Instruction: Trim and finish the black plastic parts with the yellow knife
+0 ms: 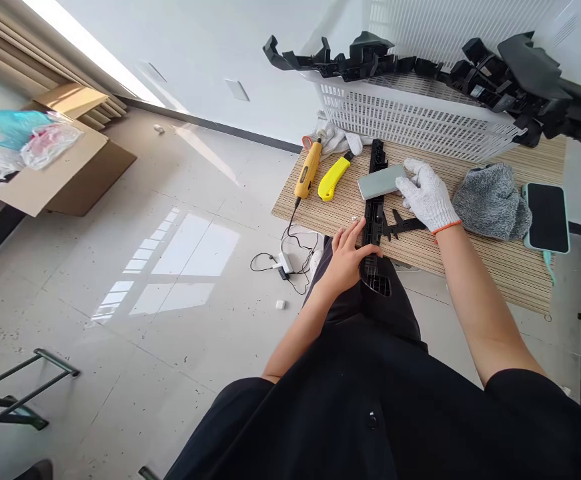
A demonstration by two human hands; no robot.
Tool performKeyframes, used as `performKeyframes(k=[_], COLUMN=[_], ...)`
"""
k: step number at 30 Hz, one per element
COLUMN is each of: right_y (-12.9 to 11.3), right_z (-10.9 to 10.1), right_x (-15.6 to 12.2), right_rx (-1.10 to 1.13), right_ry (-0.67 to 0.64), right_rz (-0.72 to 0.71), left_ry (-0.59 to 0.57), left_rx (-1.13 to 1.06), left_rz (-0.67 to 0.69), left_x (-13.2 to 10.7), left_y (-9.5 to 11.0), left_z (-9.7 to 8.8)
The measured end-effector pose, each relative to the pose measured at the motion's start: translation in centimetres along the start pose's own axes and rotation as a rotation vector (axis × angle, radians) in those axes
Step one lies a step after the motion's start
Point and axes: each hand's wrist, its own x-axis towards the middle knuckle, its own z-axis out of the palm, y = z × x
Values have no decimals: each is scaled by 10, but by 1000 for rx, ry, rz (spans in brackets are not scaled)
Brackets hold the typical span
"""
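A long black plastic part (374,223) lies lengthwise over the table's near edge, its lower end above my lap. My left hand (347,257), bare, grips it near that end, thumb on the right side and fingers on the left. In a white knitted glove with an orange cuff, my right hand (426,195) holds a flat grey rectangular block (381,182) by its right end. The block rests across the upper stretch of the plastic part, or just above it; I cannot tell which. A black caliper-shaped piece (404,225) lies right of the part.
Left on the mat-topped table (500,267) are a yellow corded rotary tool (309,170), a yellow utility knife (334,178) and a glove (337,140). A grey cloth (493,200) and phone (546,217) lie right. Behind, black parts (370,59) top a white basket (410,117).
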Motion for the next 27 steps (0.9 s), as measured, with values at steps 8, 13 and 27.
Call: performKeyframes(k=[8,13,27], right_y=[9,2,-2], right_z=[4,4,2], right_x=[2,0,0], right_rx=[69,115,36], right_ry=[-9,9,13], right_rz=[-14,30,2], left_ry=[-31,-31,-117], left_rx=[-18,-12,-53], left_rz=[-16,-16,47], left_x=[0,0,1], left_y=[3,4,0], left_z=[-5,-5,-12])
